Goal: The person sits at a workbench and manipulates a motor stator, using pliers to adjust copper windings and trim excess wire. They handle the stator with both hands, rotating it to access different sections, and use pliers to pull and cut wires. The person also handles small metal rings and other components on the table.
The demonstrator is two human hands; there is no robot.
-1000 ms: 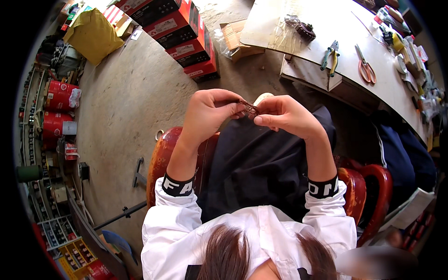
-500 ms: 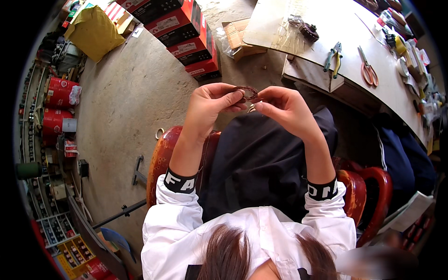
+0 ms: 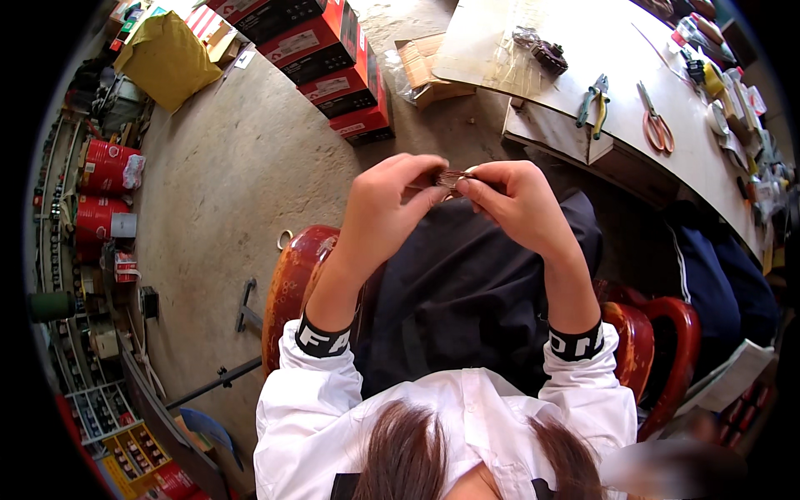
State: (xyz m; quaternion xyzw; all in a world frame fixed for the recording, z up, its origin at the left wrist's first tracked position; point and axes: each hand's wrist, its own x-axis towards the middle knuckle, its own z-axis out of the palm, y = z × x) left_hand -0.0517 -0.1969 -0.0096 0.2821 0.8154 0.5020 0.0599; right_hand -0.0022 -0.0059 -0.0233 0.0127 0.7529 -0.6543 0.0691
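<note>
Above my lap, both hands meet at a small coil of thin reddish-brown wire [image 3: 451, 177]. My left hand [image 3: 383, 208] pinches its left side between thumb and fingers, the back of the hand turned up. On the other side, my right hand [image 3: 518, 202] grips the coil with thumb and forefinger. Much of the coil is hidden by the fingers. Dark cloth [image 3: 467, 283] covers my lap just below.
A pale workbench [image 3: 492, 58] stands ahead to the right, bearing pliers [image 3: 595, 104], orange-handled scissors [image 3: 657, 129] and a dark clump of parts [image 3: 546, 54]. Stacked red-and-black boxes [image 3: 342, 87] rise ahead. Wooden chair parts [image 3: 292, 275] flank me; shelving [image 3: 58, 208] lines the left.
My left hand has rolled over and shifted right, nearer my right hand. The coil, seen as an open loop before, now looks flatter and more covered. My right hand has barely moved.
</note>
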